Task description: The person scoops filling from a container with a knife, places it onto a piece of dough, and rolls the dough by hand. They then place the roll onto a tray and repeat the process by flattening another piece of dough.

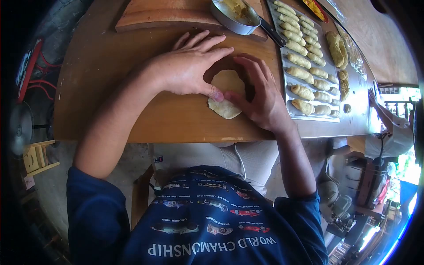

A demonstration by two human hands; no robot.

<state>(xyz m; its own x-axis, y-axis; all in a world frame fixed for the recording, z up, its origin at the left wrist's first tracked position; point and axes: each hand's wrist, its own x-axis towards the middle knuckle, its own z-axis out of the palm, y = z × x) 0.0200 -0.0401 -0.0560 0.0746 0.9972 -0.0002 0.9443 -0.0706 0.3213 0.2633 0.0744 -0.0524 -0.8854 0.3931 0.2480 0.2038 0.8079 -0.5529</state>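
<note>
A flat, roughly oval piece of dough (pixel 226 110) lies on the wooden table between my two hands. My left hand (pixel 190 66) is open over its left side, fingers spread away and up, with the thumb tip at the dough's middle. On the other side my right hand (pixel 263 95) is open and curved around the dough's right edge, its thumb on the dough, close to the left thumb. Both thumbs cover part of the dough. Whether the right fingertips touch the dough's far edge cannot be made out.
A metal tray (pixel 286 98) of rolled dough pieces (pixel 300 74) stands at the right, with larger dough rolls (pixel 336 49) beyond it. Ahead are a thick wooden board (pixel 163 17), a round tin (pixel 238 28) with yellowish filling and a black-handled utensil (pixel 272 32). Another person (pixel 388 137) is at the far right.
</note>
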